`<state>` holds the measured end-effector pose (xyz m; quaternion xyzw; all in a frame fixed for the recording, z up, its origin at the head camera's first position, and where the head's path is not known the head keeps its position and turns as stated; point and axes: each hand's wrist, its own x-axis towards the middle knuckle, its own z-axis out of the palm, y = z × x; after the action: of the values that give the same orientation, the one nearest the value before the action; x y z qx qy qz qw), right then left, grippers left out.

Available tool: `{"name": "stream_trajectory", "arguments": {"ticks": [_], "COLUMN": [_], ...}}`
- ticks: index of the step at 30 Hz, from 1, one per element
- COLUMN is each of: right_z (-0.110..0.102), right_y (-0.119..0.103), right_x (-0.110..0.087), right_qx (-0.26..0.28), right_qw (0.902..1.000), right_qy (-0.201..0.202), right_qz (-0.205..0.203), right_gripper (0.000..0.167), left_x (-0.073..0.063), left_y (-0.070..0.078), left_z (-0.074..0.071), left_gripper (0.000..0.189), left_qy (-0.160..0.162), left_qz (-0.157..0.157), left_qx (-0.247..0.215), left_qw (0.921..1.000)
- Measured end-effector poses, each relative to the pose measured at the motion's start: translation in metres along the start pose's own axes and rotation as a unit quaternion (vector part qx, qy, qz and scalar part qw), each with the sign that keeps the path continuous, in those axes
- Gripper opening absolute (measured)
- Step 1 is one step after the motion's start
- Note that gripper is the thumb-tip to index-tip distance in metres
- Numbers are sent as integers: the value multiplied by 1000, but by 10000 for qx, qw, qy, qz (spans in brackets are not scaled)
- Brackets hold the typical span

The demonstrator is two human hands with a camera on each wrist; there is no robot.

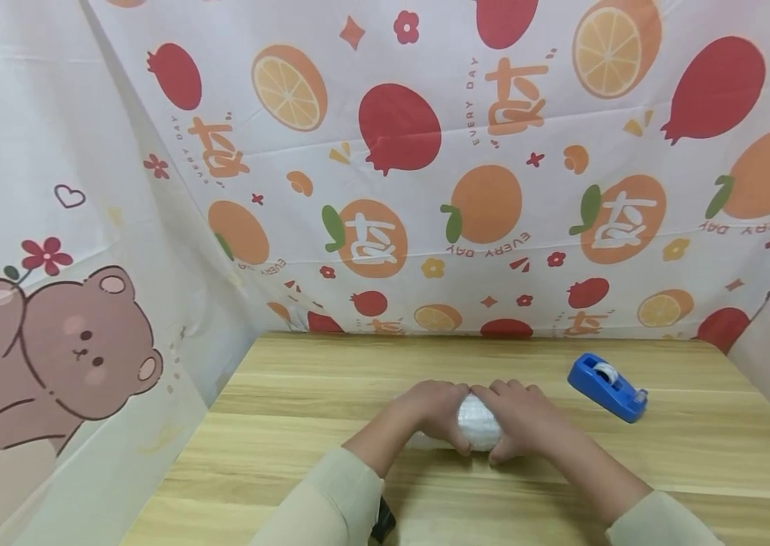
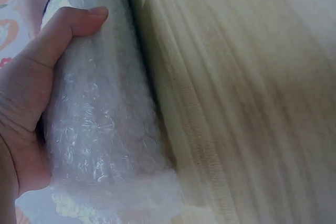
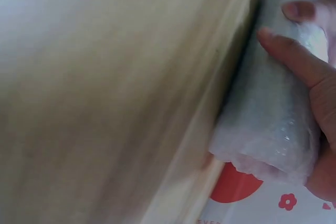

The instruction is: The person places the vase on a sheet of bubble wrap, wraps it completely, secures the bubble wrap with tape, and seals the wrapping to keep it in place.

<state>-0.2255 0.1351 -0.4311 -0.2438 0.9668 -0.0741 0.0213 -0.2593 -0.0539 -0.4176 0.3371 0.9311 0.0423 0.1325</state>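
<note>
A bubble-wrapped roll [image 1: 479, 423] lies crosswise on the wooden table, its clear bubble surface [image 2: 100, 114] plain in the left wrist view. My left hand [image 1: 441, 413] grips the roll's left part from above, thumb on the near side. Close beside it, my right hand [image 1: 520, 418] grips the right part the same way, and in the right wrist view its thumb [image 3: 294, 56] presses along the wrap. Loose wrap sticks out past both ends of the roll. What is wrapped inside cannot be made out.
To the right and farther back stands a blue tape dispenser [image 1: 607, 387] with a roll of tape. A small black object [image 1: 382, 522] shows partly behind the left sleeve. The wooden table [image 1: 275, 425] meets fruit-printed cloth at the back and a bear-printed cloth [image 1: 84, 341] on the left.
</note>
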Motion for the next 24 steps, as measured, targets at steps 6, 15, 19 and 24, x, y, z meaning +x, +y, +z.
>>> {"name": "stream_trajectory", "arguments": {"ticks": [6, 15, 19, 24], "right_z": [12, 18, 14, 11], "right_y": [-9, -16, -10, 2], "right_x": [-4, 0, 5, 11], "right_qx": [-720, -1133, -1019, -767], "right_qw": [9944, 9859, 9892, 9942], "right_qy": [750, 1209, 1036, 750], "right_qz": [-176, -225, -204, -93], "right_gripper": [96, 93, 94, 95], "left_x": [2, 5, 7, 10], "left_y": [-9, -22, -23, -24], "left_z": [-4, -7, -7, -5], "left_gripper": [74, 66, 71, 75], "left_qy": [-331, -636, -570, -231], "left_qz": [23, -87, -118, 23], "left_qx": [-537, -1078, -1272, -1112], "left_qw": [9980, 9921, 9902, 9935]}}
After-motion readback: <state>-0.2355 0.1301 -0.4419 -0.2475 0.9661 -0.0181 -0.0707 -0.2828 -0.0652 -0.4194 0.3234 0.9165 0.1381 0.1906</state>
